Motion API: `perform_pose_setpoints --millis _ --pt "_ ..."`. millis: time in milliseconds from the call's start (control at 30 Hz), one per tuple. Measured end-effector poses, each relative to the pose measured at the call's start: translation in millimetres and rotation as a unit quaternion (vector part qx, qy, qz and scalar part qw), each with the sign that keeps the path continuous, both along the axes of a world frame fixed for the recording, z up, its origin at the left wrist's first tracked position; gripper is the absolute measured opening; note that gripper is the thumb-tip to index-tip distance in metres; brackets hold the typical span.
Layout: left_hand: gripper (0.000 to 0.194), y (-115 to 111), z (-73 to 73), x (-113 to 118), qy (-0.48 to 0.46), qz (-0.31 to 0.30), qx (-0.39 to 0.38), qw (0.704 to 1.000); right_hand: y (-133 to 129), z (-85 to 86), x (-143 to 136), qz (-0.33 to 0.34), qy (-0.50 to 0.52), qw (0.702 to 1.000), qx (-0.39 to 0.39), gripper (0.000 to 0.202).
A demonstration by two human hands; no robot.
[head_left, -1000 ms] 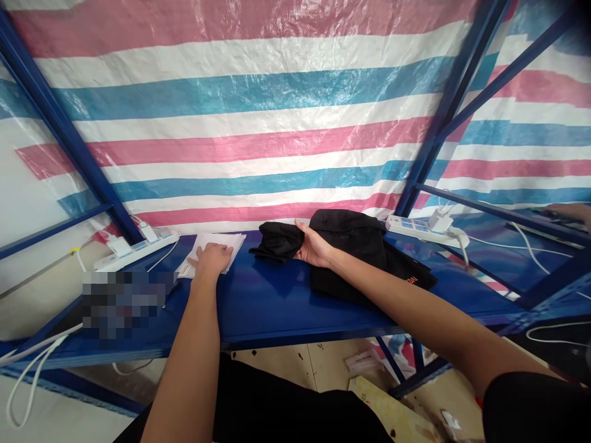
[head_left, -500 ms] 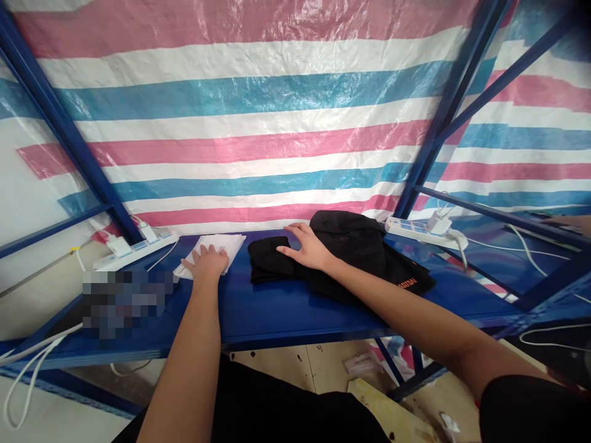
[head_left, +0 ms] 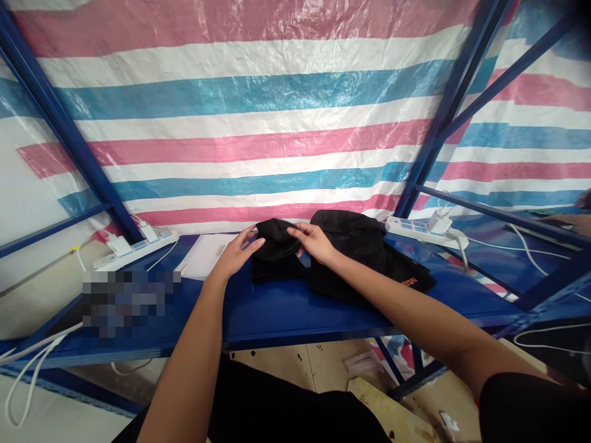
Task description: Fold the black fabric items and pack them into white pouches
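Note:
A small black cloth is partly lifted, its lower layer lying flat on the blue shelf. My right hand pinches its upper right edge between thumb and fingers. At the cloth's left side is my left hand, thumb and fingers apart, the fingertips touching or very near the fabric. To the right lies a larger folded black garment with orange lettering. White papers lie just left of my left hand.
Power strips with plugged-in chargers sit at the back left and back right. White cables hang at the left edge. Blue metal posts flank the shelf. Another person's hand shows at the far right.
My left hand has left the papers and moved right to the small black cloth. My right hand has closed on the cloth's edge, and its upper part has been raised.

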State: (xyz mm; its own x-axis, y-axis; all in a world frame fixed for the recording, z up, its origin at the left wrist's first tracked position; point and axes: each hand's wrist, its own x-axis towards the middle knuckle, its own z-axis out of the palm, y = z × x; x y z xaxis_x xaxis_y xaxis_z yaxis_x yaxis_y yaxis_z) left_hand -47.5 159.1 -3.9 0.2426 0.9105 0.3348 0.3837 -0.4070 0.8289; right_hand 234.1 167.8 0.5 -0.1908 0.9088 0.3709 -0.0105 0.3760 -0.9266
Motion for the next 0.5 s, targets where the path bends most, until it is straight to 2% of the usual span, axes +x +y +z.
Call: perform_pose_setpoints --millis 100,200,333,433,500 --pt "0.076 2.0 -4.2 6.4 -0.029 -0.015 -0.043 0.999 6.2 6.4 5.2 0.017 0.161 0.981 -0.112 0.036" --pt "0.062 6.5 -8.8 9.8 -0.034 -0.028 -0.045 0.998 7.3 10.0 4.9 0.033 0.234 0.963 -0.126 0.039" --pt "0.052 6.5 -9.0 17.8 -0.087 -0.023 -0.084 0.992 3.5 3.3 -4.1 -0.038 0.160 0.984 -0.071 0.044" --pt "0.045 4.6 -8.0 23.4 -0.153 -0.009 -0.110 0.982 1.4 -4.0 -7.4 -0.086 0.085 0.987 -0.103 0.039" --pt "0.042 4.4 -7.4 24.5 -0.193 0.001 -0.117 0.974 1.0 -3.9 -5.9 -0.089 0.066 0.983 -0.145 0.030"
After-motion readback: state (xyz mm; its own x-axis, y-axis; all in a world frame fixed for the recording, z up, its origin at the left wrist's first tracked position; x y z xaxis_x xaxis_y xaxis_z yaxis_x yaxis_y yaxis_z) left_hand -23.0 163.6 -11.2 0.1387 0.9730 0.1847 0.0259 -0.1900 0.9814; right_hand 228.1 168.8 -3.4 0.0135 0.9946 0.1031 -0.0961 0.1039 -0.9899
